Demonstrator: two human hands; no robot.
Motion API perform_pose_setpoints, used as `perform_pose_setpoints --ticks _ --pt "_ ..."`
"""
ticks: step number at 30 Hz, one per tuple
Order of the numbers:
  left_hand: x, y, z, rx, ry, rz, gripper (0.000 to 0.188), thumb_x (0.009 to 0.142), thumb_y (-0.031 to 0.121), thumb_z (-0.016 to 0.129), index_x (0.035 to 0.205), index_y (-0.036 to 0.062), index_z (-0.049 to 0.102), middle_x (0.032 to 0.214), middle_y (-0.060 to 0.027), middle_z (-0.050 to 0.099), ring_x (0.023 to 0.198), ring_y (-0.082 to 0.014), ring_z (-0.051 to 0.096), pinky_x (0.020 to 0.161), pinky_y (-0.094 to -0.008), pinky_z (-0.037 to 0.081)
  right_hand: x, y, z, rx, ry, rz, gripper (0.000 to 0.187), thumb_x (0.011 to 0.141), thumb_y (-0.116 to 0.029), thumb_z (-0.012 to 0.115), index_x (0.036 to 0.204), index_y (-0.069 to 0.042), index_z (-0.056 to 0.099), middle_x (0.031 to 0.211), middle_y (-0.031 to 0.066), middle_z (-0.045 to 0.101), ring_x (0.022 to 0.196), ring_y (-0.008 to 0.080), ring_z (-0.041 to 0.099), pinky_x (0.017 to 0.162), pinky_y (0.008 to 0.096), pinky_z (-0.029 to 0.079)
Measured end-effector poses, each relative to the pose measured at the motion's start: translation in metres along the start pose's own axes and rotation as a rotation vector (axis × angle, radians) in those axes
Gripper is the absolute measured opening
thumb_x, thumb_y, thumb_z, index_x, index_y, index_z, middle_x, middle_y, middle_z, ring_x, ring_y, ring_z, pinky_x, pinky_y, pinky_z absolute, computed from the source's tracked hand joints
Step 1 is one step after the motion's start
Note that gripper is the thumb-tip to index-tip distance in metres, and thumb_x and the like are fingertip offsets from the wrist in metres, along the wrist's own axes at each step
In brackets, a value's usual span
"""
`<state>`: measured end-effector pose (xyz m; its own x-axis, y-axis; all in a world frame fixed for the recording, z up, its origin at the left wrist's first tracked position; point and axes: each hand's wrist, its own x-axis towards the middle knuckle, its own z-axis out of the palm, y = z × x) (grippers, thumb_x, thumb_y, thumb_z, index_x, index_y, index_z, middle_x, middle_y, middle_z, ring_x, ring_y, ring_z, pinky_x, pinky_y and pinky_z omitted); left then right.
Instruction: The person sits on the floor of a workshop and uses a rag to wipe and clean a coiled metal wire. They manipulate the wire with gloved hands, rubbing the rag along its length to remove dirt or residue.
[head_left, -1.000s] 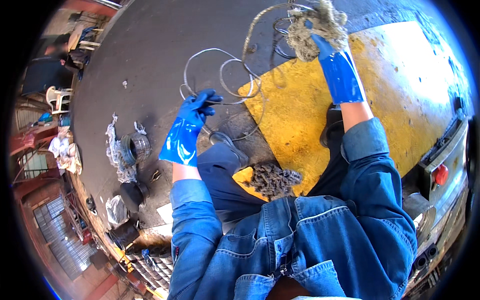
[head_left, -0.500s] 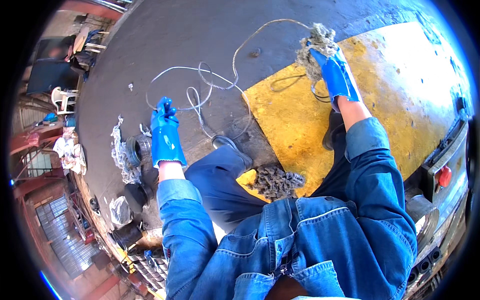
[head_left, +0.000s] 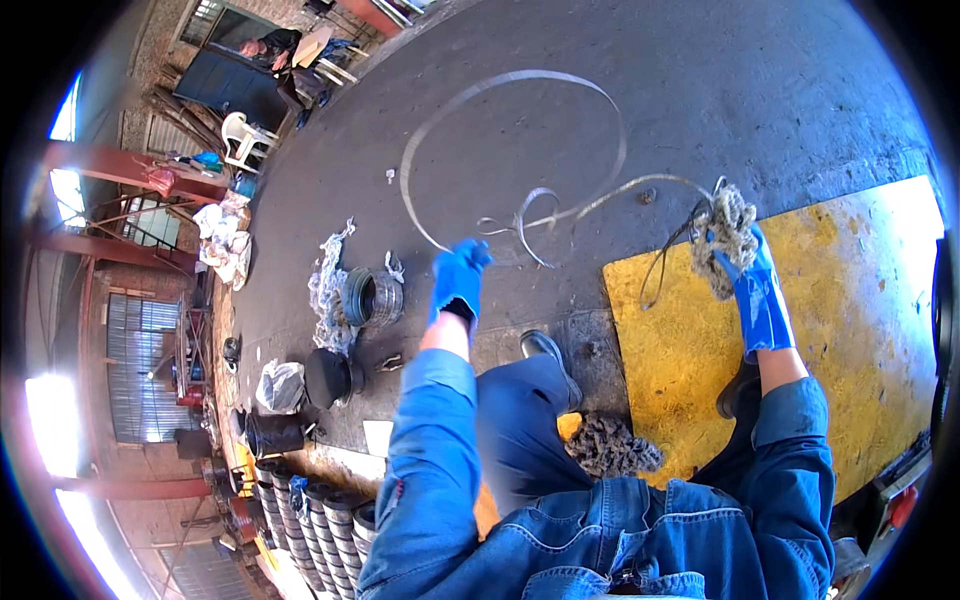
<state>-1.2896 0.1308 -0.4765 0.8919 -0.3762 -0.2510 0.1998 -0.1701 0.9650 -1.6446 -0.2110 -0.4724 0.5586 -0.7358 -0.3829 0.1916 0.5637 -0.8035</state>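
My left hand (head_left: 459, 283), in a blue rubber glove, is closed on the end of a thin steel cable (head_left: 408, 170). From there the cable swings out over the dark floor in a wide, motion-blurred loop. It twists into smaller loops and runs right to my right hand (head_left: 757, 295), also gloved in blue. That hand is closed around a shaggy grey wad of fibre (head_left: 728, 240), and the cable goes into the wad. Darker strands of cable hang beside it, over the yellow sheet (head_left: 790, 400). Glove and wad hide the right fingertips.
Another dark fibre wad (head_left: 612, 447) lies between my legs. To the left are a wire coil (head_left: 375, 297), pale shredded fibre (head_left: 328, 285), a black round container (head_left: 330, 378) and a plastic bag (head_left: 281, 386). Beyond sit a white chair (head_left: 245, 140) and a person (head_left: 285, 55).
The view has turned, shifting the scene rightward and down. The cable has swung from tangled loops into one wide loop plus smaller twists. My left fingers look more tightly closed.
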Motion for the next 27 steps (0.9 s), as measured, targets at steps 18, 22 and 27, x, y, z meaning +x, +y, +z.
perform_pose_setpoints --ticks 18,22,27 --pt "0.004 -0.045 0.040 0.100 -0.421 -0.179 0.046 0.105 0.023 0.046 0.142 -0.0041 0.047 0.137 -0.0207 0.058 0.130 -0.0319 0.056 0.107 -0.0369 0.049 -0.036 -0.001 -0.027 -0.868 -0.164 -0.365 0.038 0.095 -0.014 0.069 0.130 -0.004 0.060 0.112 0.0087 0.070 0.102 0.0177 0.066 0.089 0.0344 0.054" --pt "-0.012 0.002 0.089 0.142 -0.274 -0.167 0.042 0.105 0.025 0.053 0.139 -0.0003 0.050 0.125 -0.0187 0.068 0.110 -0.0294 0.068 0.078 -0.0279 0.052 -0.020 0.012 -0.037 -0.918 -0.119 -0.298 0.044 0.086 -0.016 0.079 0.125 -0.004 0.064 0.111 0.0112 0.073 0.100 0.0202 0.068 0.089 0.0350 0.054" --pt "-0.031 0.056 0.163 0.266 -0.454 -0.200 0.035 0.101 0.026 0.061 0.130 0.0058 0.062 0.115 -0.0133 0.073 0.094 -0.0225 0.071 0.066 -0.0254 0.050 -0.011 0.027 -0.035 -0.799 -0.115 -0.317 0.041 0.084 -0.014 0.080 0.121 -0.004 0.067 0.107 0.0078 0.074 0.093 0.0168 0.068 0.081 0.0343 0.056"
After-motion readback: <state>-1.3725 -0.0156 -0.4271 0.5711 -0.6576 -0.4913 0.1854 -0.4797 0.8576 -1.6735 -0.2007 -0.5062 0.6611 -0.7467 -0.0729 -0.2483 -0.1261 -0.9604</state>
